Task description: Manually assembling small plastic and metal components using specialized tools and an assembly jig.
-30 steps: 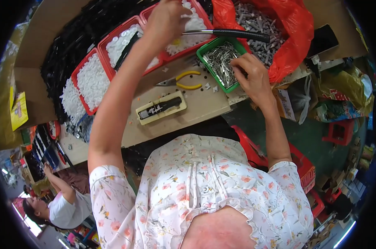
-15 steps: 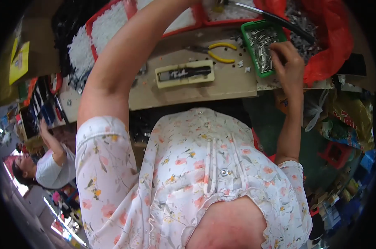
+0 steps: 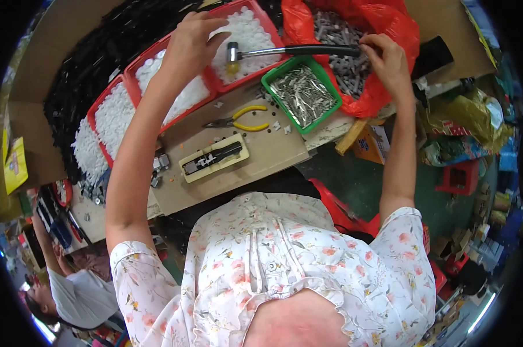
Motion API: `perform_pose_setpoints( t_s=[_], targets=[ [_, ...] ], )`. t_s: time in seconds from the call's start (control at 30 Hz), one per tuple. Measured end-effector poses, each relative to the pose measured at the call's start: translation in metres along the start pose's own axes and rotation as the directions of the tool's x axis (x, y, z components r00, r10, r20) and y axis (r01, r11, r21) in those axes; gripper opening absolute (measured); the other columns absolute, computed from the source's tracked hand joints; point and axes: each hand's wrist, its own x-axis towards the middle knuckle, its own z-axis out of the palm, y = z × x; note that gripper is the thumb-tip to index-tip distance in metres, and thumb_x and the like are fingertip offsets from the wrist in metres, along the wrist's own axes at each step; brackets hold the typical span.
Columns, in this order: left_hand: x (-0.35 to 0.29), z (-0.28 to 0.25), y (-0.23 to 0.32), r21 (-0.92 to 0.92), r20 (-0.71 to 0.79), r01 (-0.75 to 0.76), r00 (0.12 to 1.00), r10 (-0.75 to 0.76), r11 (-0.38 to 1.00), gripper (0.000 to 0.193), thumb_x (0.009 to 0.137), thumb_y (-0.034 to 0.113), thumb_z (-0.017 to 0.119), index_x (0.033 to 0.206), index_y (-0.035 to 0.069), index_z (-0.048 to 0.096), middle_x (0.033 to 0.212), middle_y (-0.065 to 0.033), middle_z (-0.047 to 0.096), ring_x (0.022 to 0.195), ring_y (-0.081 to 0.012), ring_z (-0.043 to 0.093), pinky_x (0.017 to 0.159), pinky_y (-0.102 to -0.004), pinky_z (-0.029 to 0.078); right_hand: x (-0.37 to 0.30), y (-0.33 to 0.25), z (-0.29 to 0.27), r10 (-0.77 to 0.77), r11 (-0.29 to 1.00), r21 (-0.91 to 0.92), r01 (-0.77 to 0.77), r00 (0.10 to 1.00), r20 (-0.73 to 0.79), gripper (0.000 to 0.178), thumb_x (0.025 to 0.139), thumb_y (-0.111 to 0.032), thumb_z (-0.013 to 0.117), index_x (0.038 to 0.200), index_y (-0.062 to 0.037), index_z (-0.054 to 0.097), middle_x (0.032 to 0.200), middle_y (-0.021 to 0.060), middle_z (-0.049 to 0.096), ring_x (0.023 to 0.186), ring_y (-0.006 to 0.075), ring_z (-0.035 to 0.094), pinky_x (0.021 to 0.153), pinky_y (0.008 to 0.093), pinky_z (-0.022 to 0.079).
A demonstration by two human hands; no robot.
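My left hand point(image 3: 193, 45) hovers over the red bins of white plastic parts point(image 3: 244, 34), thumb and fingers apart, with nothing visible between them. A small hammer point(image 3: 308, 50) lies with its head over the right-hand bin and its dark handle across the red bag. At the handle's end, my right hand point(image 3: 387, 62) has its thumb and fingertips drawn together; what they hold, if anything, is hidden. Beneath that hand the red plastic bag point(image 3: 397, 29) is full of small grey parts point(image 3: 345, 72). A green tray point(image 3: 315, 124) of thin silvery metal pieces sits just below the hammer.
Yellow-handled pliers point(image 3: 242, 120) lie on the cardboard-covered bench point(image 3: 267, 151). Closer to me is a cream tray point(image 3: 187, 172) holding a black and silver part. Black parts point(image 3: 79, 95) are heaped behind the bins. Another person point(image 3: 79, 295) works at the left.
My right hand has left the green tray's metal pieces for the hammer handle's end over the red bag. My left hand has drawn back from the hammer head. The view has turned.
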Motion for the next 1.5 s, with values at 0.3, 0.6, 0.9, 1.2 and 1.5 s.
perform_pose_setpoints(
  t_s=[0.3,0.6,0.9,1.2,1.5],
  targets=[
    [-0.136,-0.135,0.001,0.100,-0.202,0.375,0.914,-0.351,0.922,0.020,0.080,0.013,0.076,0.098,0.003,0.075,0.096,-0.0137,0.072,0.093,-0.0305,0.066,0.080,-0.0377,0.052,0.063,0.070,0.026,-0.222,0.974,0.120,0.191,0.907,0.358,0.025,0.084,-0.001,0.069,0.109,0.0011,0.066,0.096,0.0089,0.068,0.090,0.0206,0.063,0.087,0.0322,0.049],
    [-0.227,-0.168,0.012,0.106,-0.235,0.560,0.817,-0.527,0.821,0.017,0.081,0.009,0.074,0.095,0.001,0.074,0.094,-0.0147,0.071,0.091,-0.0302,0.066,0.080,-0.0372,0.051,0.079,0.058,0.034,-0.004,0.996,0.078,-0.046,0.837,0.547,0.028,0.088,-0.006,0.064,0.115,0.0028,0.063,0.091,0.0071,0.064,0.086,0.0120,0.060,0.080,0.0275,0.049],
    [-0.195,-0.137,-0.007,0.071,-0.236,0.449,0.875,-0.422,0.891,0.018,0.078,0.009,0.075,0.095,0.003,0.075,0.092,-0.0140,0.070,0.093,-0.0318,0.064,0.080,-0.0397,0.051,0.055,0.045,0.011,-0.053,0.959,0.283,-0.006,0.978,0.200,0.026,0.097,-0.013,0.062,0.120,0.0005,0.061,0.105,0.0034,0.064,0.093,0.0096,0.059,0.081,0.0241,0.047],
    [-0.245,-0.168,-0.072,0.359,-0.315,0.583,0.811,-0.493,0.729,0.017,0.076,0.010,0.075,0.093,0.007,0.077,0.094,-0.0108,0.069,0.095,-0.0322,0.060,0.083,-0.0404,0.050,0.035,0.018,0.003,-0.046,0.948,0.316,-0.022,0.977,0.206,0.023,0.097,-0.008,0.063,0.118,0.0014,0.062,0.101,0.0014,0.062,0.091,0.0077,0.057,0.080,0.0225,0.046],
    [-0.233,-0.161,-0.080,0.414,-0.194,0.445,0.895,-0.401,0.794,0.021,0.075,0.003,0.072,0.094,0.009,0.077,0.095,-0.0072,0.065,0.099,-0.0289,0.056,0.084,-0.0388,0.048,0.029,-0.013,0.013,-0.060,0.938,0.346,-0.031,0.966,0.250,0.022,0.096,-0.003,0.062,0.117,0.0026,0.061,0.101,0.0021,0.062,0.093,0.0075,0.057,0.082,0.0221,0.046]
  ],
)
